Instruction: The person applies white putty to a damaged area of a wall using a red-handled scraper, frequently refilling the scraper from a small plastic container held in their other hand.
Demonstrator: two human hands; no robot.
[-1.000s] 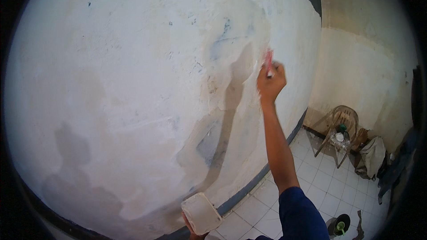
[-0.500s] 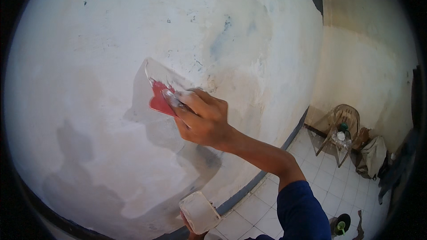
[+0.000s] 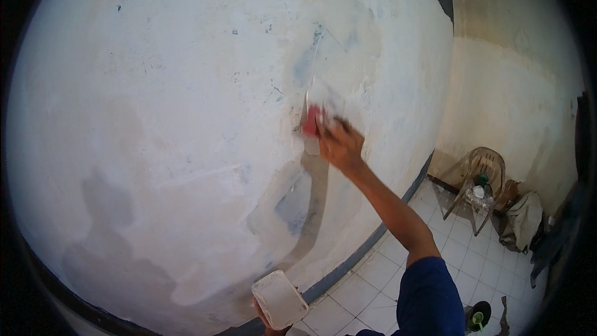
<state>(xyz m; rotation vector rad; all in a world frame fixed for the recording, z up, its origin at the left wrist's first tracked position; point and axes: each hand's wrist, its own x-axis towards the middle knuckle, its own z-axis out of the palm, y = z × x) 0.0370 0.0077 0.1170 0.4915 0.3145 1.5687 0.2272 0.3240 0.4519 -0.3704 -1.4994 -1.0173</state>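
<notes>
My right hand [image 3: 341, 143] is closed on a red putty scraper [image 3: 311, 122], its edge smeared with white filler and laid against the white wall [image 3: 186, 74]. The scraper and fingertips are slightly smeared by motion. Around it the wall carries grey-blue bare spots and damp-looking beige patches. Low in front, my left hand [image 3: 266, 320] grips a whitish rectangular container [image 3: 280, 300] from its left side; most of that hand is hidden behind it.
A dark blue baseboard [image 3: 348, 267] runs along the wall above a white tiled floor [image 3: 364, 286]. At the right stand a dirty plastic chair [image 3: 487, 165] with things on its seat and a pale sack [image 3: 523, 221]. A dark bucket [image 3: 479, 312] sits at lower right.
My right hand has swept the scraper to the right and a little upward across the wall, near the beige patch. My left hand with the container stays almost still.
</notes>
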